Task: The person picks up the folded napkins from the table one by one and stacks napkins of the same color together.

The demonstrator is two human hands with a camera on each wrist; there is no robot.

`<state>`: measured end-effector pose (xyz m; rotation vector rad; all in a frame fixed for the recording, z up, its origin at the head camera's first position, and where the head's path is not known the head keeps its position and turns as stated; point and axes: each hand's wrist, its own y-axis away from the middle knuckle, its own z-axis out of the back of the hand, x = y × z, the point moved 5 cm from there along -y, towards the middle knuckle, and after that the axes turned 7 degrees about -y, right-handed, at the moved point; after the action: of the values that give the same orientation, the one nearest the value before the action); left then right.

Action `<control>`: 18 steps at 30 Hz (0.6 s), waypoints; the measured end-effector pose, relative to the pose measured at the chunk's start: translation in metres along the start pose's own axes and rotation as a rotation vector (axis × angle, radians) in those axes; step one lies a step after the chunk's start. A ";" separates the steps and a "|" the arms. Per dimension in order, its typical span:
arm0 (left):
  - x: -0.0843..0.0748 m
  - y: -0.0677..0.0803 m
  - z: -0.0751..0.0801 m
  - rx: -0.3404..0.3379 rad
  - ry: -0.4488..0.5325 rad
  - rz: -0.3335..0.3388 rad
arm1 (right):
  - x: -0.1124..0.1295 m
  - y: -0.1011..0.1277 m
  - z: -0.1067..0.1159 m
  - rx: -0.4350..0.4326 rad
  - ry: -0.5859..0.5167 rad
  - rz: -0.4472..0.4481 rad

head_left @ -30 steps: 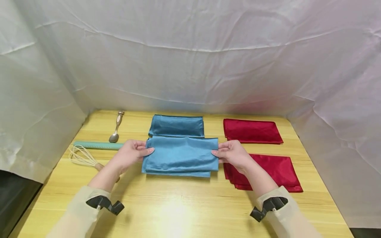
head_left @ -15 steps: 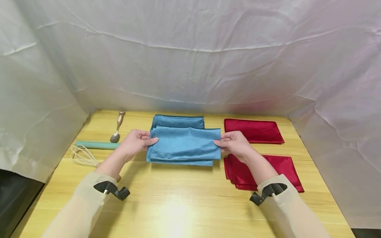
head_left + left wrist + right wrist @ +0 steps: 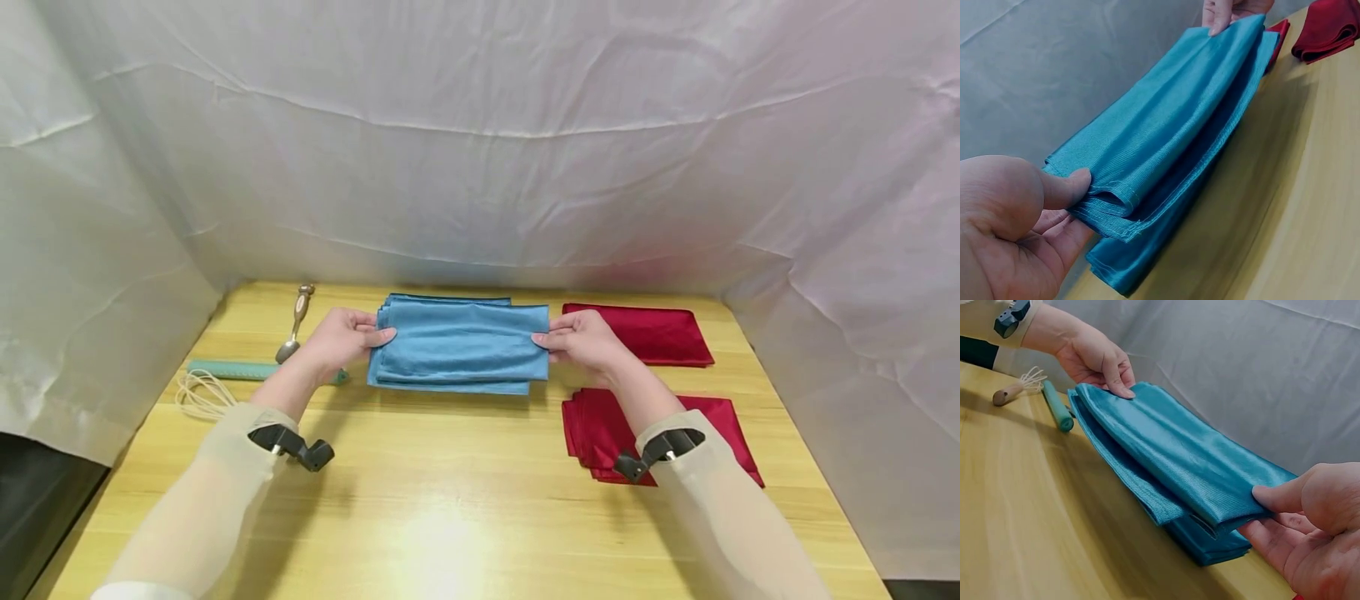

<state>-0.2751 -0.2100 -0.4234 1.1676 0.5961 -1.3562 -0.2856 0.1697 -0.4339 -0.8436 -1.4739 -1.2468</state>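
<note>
A folded blue satin cloth [image 3: 461, 342] is stretched level between my two hands, above the table. My left hand [image 3: 341, 342] pinches its left edge, thumb on top and fingers underneath. At the opposite edge my right hand [image 3: 585, 340] grips it the same way. In the left wrist view the layers of the cloth [image 3: 1166, 119] part and sag a little along the near side. A second folded blue cloth [image 3: 1210, 540] lies on the table beneath the held one, which covers most of it in the head view.
Two folded red cloths, a far one [image 3: 645, 335] and a near one [image 3: 712, 425], lie at the right. On the left are a spoon [image 3: 298, 321], a green rod [image 3: 232, 369] and a whisk [image 3: 1022, 386], partly behind my left arm. A pale curtain [image 3: 480, 167] encloses the table's back and sides.
Both hands have carried the folded blue cloth away from me, toward the back of the table. It now overlaps the other blue cloth, which was mostly visible a second ago.
</note>
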 end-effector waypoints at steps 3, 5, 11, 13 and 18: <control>-0.002 -0.004 0.003 -0.007 -0.005 0.002 | 0.005 -0.004 0.000 0.003 -0.009 0.000; -0.003 -0.006 0.005 -0.014 -0.010 0.006 | 0.007 -0.007 0.000 0.004 -0.013 -0.003; -0.009 -0.012 0.014 -0.034 -0.060 -0.008 | 0.012 -0.016 -0.003 0.021 -0.017 0.009; -0.010 -0.015 0.016 -0.037 -0.071 -0.009 | 0.014 -0.020 -0.004 0.020 -0.018 0.015; -0.010 -0.029 0.018 -0.059 -0.100 -0.018 | 0.015 -0.030 -0.002 0.009 -0.025 0.023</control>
<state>-0.3095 -0.2166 -0.4158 1.0430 0.5722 -1.3949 -0.3169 0.1596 -0.4279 -0.8706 -1.4848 -1.2152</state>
